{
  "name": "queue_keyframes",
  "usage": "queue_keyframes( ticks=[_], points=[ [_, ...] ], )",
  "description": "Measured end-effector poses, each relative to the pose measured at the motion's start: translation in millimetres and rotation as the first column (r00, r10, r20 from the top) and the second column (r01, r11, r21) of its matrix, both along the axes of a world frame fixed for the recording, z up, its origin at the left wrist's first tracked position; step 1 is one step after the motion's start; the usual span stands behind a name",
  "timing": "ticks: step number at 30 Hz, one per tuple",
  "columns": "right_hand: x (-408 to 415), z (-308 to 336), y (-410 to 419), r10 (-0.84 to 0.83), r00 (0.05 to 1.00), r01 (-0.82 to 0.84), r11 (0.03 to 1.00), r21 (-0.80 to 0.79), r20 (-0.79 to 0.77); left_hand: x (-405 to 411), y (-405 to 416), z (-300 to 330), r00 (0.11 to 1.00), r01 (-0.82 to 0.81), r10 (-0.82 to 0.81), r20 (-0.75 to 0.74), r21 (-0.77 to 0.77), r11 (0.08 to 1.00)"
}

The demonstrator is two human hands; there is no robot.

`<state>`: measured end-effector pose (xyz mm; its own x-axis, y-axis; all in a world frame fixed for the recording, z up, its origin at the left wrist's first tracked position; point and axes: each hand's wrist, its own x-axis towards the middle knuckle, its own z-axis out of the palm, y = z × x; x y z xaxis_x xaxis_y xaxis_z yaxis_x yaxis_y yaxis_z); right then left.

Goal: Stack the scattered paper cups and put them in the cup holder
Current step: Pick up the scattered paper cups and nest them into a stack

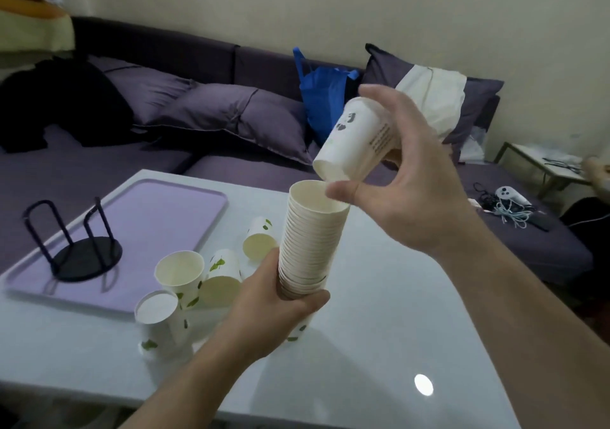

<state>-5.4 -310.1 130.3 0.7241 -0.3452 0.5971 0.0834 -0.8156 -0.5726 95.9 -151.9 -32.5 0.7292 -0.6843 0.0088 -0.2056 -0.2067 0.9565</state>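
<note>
My left hand (277, 300) grips the lower part of a tall stack of white paper cups (308, 240), held upright above the table. My right hand (406, 178) holds a single white cup (355, 140) with leaf print, tilted mouth-down just above the stack's open top. Several loose cups lie on the table to the left: an upright one (180, 272), one upside down (156, 313), one on its side (221, 283) and another on its side (259, 240). The black wire cup holder (79, 250) stands empty on a purple tray (145, 230).
The white table (379, 346) runs to a near edge at the bottom. Behind it is a purple sofa with pillows (231, 112), a blue bag (325, 98) and a controller with cables (508, 201).
</note>
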Motion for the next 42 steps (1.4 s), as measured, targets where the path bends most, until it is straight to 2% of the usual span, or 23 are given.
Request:
queue_keyframes(
  ticks=[2, 4, 9, 11, 13, 16, 19, 23, 27, 31, 34, 37, 40, 42],
  points=[
    [2, -4, 9, 0.048, 0.993, -0.062, 0.990, -0.126, -0.112, 0, -1, -1, 1.000, 0.001, -0.001, -0.005, -0.004, 1.000],
    [3, -11, 14, 0.087, 0.981, -0.111, 0.985, -0.134, -0.173, 1, -1, -2, 1.000, 0.002, -0.002, -0.004, -0.013, 1.000],
    [3, -20, 15, 0.096, 0.992, -0.109, 0.978, -0.175, -0.084, 4, -2, -5, 1.000, 0.008, -0.008, 0.006, -0.020, 1.000],
    [6, -23, 16, 0.101, 0.991, -0.111, 0.986, -0.127, -0.084, 6, -2, -5, 1.000, 0.006, -0.006, 0.007, -0.028, 1.000],
    [7, -26, 16, 0.093, 0.989, -0.105, 0.988, -0.115, -0.112, 8, -1, -5, 1.000, 0.002, -0.002, 0.001, -0.035, 0.999],
    [4, -26, 19, -0.013, 0.986, -0.026, 0.974, -0.227, -0.169, 11, -2, -5, 1.000, -0.007, 0.007, -0.007, -0.035, 0.999],
    [3, -27, 19, -0.069, 0.983, 0.023, 0.965, -0.261, -0.168, 10, -4, -5, 1.000, -0.009, 0.009, -0.002, -0.027, 1.000],
    [3, -29, 24, -0.047, 0.971, -0.049, 0.920, -0.389, -0.233, 7, -6, -4, 1.000, -0.005, 0.005, 0.001, -0.023, 1.000],
    [-2, -34, 27, -0.080, 0.971, -0.014, 0.921, -0.390, -0.225, 6, -8, -2, 1.000, -0.004, 0.004, -0.011, -0.038, 0.999],
    [-1, -43, 28, -0.067, 0.927, -0.081, 0.925, -0.371, -0.370, 6, -9, -3, 0.999, 0.012, -0.014, -0.032, -0.055, 0.998],
    [-4, -53, 31, -0.035, 0.956, -0.044, 0.964, -0.261, -0.292, 6, -8, -3, 0.999, 0.024, -0.025, -0.028, -0.057, 0.998],
    [-9, -73, 32, -0.032, 0.980, 0.027, 0.999, -0.027, -0.198, 8, -6, -3, 0.998, 0.048, -0.049, -0.045, -0.026, 0.999],
    [-11, -104, 36, -0.063, 0.985, 0.102, 0.962, 0.253, -0.158, 7, 0, 1, 0.996, 0.093, -0.092, -0.009, 0.029, 0.995],
    [-12, -122, 37, -0.068, 0.980, 0.136, 0.916, 0.377, -0.189, 6, 8, 8, 0.993, 0.111, -0.113, 0.038, 0.058, 0.992]
  ],
)
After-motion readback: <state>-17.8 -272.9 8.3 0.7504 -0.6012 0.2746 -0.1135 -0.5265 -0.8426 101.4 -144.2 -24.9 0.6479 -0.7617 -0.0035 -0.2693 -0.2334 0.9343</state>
